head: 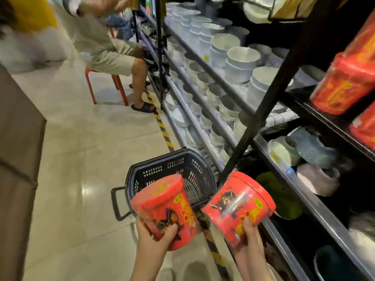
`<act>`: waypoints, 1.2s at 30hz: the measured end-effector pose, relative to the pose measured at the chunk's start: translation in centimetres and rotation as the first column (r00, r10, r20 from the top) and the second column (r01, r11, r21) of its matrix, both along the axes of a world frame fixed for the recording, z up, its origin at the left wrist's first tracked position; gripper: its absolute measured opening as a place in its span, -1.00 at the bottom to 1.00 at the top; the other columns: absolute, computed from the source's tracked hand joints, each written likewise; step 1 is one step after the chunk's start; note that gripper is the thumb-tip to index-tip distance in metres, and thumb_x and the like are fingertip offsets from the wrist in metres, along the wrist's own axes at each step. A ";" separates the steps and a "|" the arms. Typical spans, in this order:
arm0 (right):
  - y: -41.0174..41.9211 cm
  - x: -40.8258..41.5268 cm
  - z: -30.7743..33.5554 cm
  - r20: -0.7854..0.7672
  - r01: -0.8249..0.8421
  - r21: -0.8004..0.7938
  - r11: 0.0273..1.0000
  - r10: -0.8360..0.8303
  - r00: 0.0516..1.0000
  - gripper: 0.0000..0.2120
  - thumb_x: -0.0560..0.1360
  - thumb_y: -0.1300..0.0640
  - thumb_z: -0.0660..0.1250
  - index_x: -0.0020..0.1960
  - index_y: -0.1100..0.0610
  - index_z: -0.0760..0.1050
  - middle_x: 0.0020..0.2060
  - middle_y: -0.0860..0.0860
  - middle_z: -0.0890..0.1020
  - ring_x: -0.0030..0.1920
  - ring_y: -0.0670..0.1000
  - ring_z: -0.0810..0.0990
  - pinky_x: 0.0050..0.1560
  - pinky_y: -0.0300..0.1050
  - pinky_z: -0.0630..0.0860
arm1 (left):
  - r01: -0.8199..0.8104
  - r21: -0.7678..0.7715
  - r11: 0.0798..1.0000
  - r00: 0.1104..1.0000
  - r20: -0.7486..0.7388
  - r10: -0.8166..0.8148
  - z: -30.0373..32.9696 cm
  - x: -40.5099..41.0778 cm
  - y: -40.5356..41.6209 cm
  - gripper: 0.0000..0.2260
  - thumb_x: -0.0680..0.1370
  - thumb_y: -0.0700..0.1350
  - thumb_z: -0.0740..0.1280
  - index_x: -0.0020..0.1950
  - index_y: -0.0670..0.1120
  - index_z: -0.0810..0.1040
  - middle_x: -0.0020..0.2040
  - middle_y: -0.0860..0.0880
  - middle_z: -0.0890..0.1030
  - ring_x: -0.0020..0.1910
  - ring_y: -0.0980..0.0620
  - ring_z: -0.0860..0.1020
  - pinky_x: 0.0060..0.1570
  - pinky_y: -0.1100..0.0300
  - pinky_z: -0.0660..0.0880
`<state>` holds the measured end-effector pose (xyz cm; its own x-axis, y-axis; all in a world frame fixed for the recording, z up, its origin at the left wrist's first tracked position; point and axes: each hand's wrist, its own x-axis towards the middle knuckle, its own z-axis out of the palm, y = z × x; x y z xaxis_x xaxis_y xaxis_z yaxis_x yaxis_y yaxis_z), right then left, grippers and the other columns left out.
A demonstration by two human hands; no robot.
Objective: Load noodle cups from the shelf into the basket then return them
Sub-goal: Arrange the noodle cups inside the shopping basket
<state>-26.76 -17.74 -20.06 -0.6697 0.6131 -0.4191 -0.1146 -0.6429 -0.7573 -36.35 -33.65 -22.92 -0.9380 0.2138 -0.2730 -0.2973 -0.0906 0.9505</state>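
Left hand (156, 238) grips red noodle cup (164, 207), right hand (250, 230) grips second cup (239, 205); both above near rim of dark basket (172, 165), seemingly empty; more cups on right shelf (349, 78); loading barely begun

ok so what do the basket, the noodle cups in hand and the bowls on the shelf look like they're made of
Basket: dark moulded plastic, perforated walls.
Noodle cups, left and right: likely paper or plastic under glossy film; streaky glare.
Bowls: probably glazed ceramic; pale, smooth, stacked, though melamine is possible.
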 end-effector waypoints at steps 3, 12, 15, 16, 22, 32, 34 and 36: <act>1.5 -3.9 -1.4 0.080 0.025 -0.020 0.999 -0.023 0.996 -0.24 0.22 0.01 0.46 0.37 0.14 0.35 -0.11 0.05 0.70 -0.16 0.04 0.67 -0.23 -0.09 0.64 | -0.030 0.004 1.000 0.999 0.040 0.030 -1.2 -3.1 0.9 -0.14 0.08 -0.04 0.49 0.33 -0.01 0.24 0.07 0.11 0.52 -0.16 0.36 0.57 -0.23 0.36 0.52; 9.4 -17.2 -8.6 0.355 -0.273 0.065 0.960 0.233 0.905 -0.01 -0.23 -0.22 0.65 0.13 0.09 0.48 -0.10 -0.03 0.71 -0.12 -0.08 0.68 -0.24 -0.22 0.59 | -0.084 -0.201 0.976 0.981 0.157 0.117 -8.2 -12.8 6.1 0.02 0.06 0.14 0.49 0.45 0.02 0.14 0.24 0.00 0.49 0.17 0.08 0.50 0.27 0.01 0.40; 12.3 -21.3 -12.6 0.456 -0.367 0.047 0.929 0.307 0.835 -0.01 -0.17 -0.23 0.64 0.19 0.09 0.48 -0.02 -0.02 0.69 0.01 -0.01 0.66 0.05 -0.04 0.56 | -0.096 -0.276 0.956 0.965 0.209 0.157 -11.6 -16.1 8.6 0.02 0.04 0.18 0.47 0.43 0.02 0.17 0.22 0.02 0.50 0.17 0.07 0.51 0.29 -0.02 0.39; 13.4 -22.7 -14.0 0.492 -0.400 0.037 0.916 0.332 0.805 -0.03 -0.14 -0.23 0.64 0.20 0.07 0.47 0.00 -0.01 0.69 0.06 0.03 0.64 0.14 0.03 0.52 | -0.099 -0.303 0.948 0.958 0.228 0.172 -13.1 -17.3 9.4 0.00 0.04 0.19 0.48 0.41 0.02 0.19 0.21 0.02 0.51 0.15 0.08 0.52 0.27 -0.01 0.41; 17.8 -30.4 -25.6 0.646 -0.459 0.059 0.887 0.316 0.694 -0.23 -0.01 0.06 0.66 0.15 0.00 0.43 0.10 0.07 0.62 0.14 0.11 0.58 0.29 0.18 0.43 | -0.079 -0.462 0.884 0.924 0.299 0.239 -24.1 -23.6 13.7 0.09 -0.02 0.30 0.44 0.44 -0.01 0.16 0.23 -0.05 0.50 0.18 -0.05 0.51 0.21 0.01 0.43; 19.8 -36.0 -48.4 0.741 -0.523 0.181 0.833 0.235 0.629 -0.22 0.26 0.24 0.57 0.37 0.10 0.26 0.18 0.06 0.53 0.10 -0.01 0.53 0.11 -0.17 0.37 | 0.013 -0.569 0.822 0.955 0.250 0.158 -46.4 -29.0 18.0 -0.03 0.01 0.31 0.43 0.35 0.05 0.22 0.23 0.05 0.45 0.18 0.09 0.44 0.19 0.19 0.34; 19.6 -36.3 -52.5 0.763 -0.545 0.205 0.813 0.216 0.609 -0.14 0.23 0.20 0.59 0.40 0.11 0.21 0.21 0.07 0.51 0.13 0.00 0.51 0.14 -0.17 0.35 | 0.029 -0.575 0.818 0.962 0.237 0.132 -50.4 -29.2 18.5 0.03 0.02 0.31 0.43 0.42 0.03 0.19 0.28 0.02 0.43 0.22 0.07 0.42 0.21 0.19 0.33; 19.3 -36.5 -56.3 0.786 -0.579 0.253 0.775 0.184 0.590 -0.08 0.20 0.18 0.61 0.42 0.13 0.18 0.24 0.09 0.49 0.17 0.02 0.49 0.17 -0.18 0.34 | 0.043 -0.579 0.814 0.965 0.236 0.117 -54.0 -29.3 18.6 0.07 0.02 0.31 0.43 0.45 -0.02 0.17 0.33 -0.02 0.42 0.24 0.08 0.40 0.22 0.23 0.29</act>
